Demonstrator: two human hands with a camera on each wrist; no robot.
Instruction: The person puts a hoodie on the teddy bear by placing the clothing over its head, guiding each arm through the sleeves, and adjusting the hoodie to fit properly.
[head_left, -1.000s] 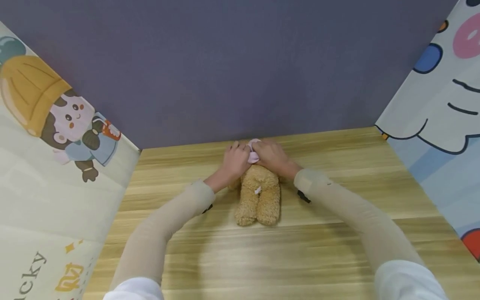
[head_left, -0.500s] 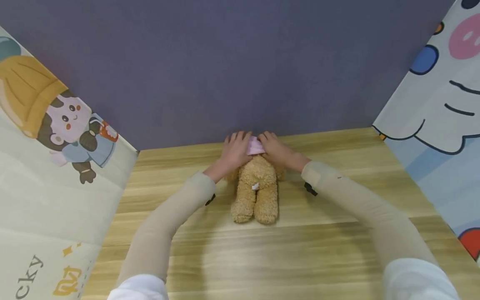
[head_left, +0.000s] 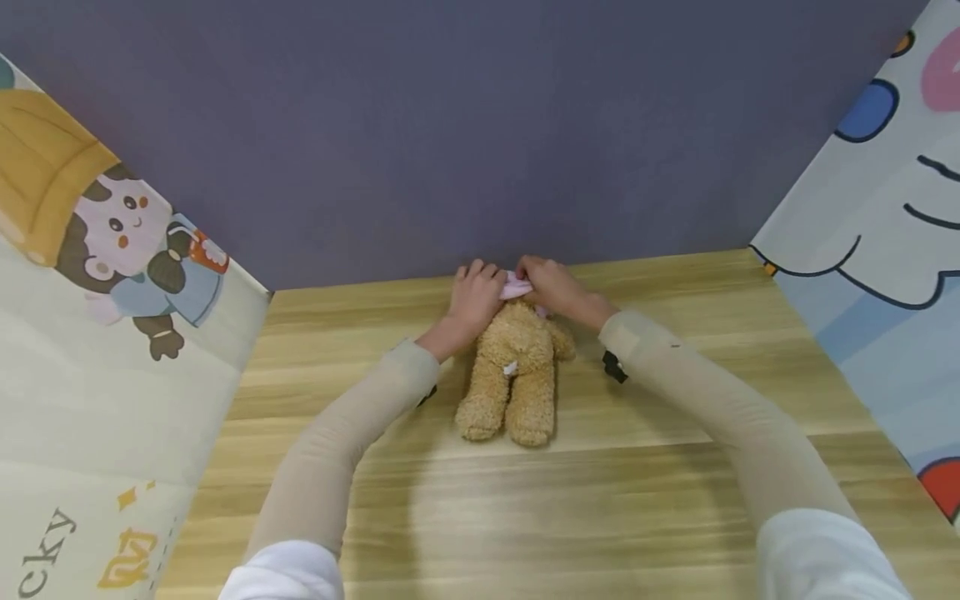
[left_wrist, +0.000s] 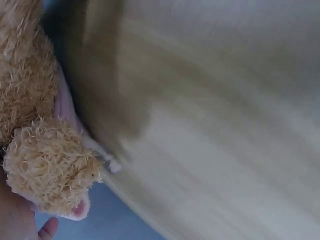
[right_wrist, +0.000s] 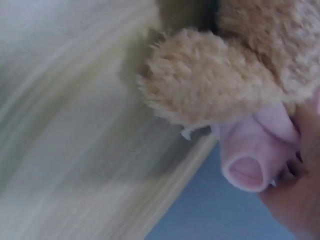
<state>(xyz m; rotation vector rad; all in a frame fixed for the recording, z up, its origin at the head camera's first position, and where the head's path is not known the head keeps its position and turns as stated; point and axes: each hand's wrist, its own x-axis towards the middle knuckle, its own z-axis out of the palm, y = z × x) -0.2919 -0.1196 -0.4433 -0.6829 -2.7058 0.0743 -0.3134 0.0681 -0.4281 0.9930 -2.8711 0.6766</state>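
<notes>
A tan plush toy (head_left: 517, 358) lies on the wooden tabletop with its legs toward me and a small white tag on its lower body. Pink cloth clothing (head_left: 516, 286) covers its far end; one tube-shaped, sleeve-like opening (right_wrist: 247, 172) shows in the right wrist view. My right hand (head_left: 553, 287) pinches the pink cloth at the right. At the left, my left hand (head_left: 476, 296) holds the toy and cloth at the far end, most of its fingertips hidden. In the left wrist view, a furry limb (left_wrist: 50, 162) pokes out above that hand.
The wooden tabletop (head_left: 570, 517) ends at a dark grey-blue wall (head_left: 480, 142) just beyond both hands. Printed cartoon panels stand at the left (head_left: 82, 375) and right (head_left: 885, 333).
The pink cloth at the far end has been spread, then bunched again under the right fingers. Both hands shifted slightly away from me, and more of the toy's body and right arm shows.
</notes>
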